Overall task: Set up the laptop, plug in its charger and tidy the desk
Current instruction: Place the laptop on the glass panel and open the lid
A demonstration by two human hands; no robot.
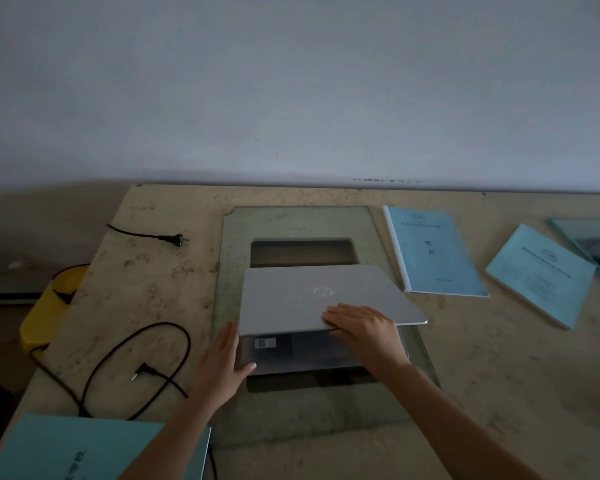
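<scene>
Your right hand point(359, 323) pinches the front lid edge of the laptop point(312, 299), part-raised; your left hand point(222, 362) presses flat against its base.

A bare, pale blue-grey wall point(291, 81) fills the upper half and meets the far edge of the bench point(146, 289). The bench top is mottled beige, stone-like and stained. A greenish glass pane point(227, 271) lies flat on its middle, chipped at the far left corner. Off the bench's left edge and lower down sits a rounded yellow object point(42, 317), too dim to identify, with a grey flat surface point(7, 289) beyond it. The light is dim and even, darkest below the bench's near left corner.
</scene>
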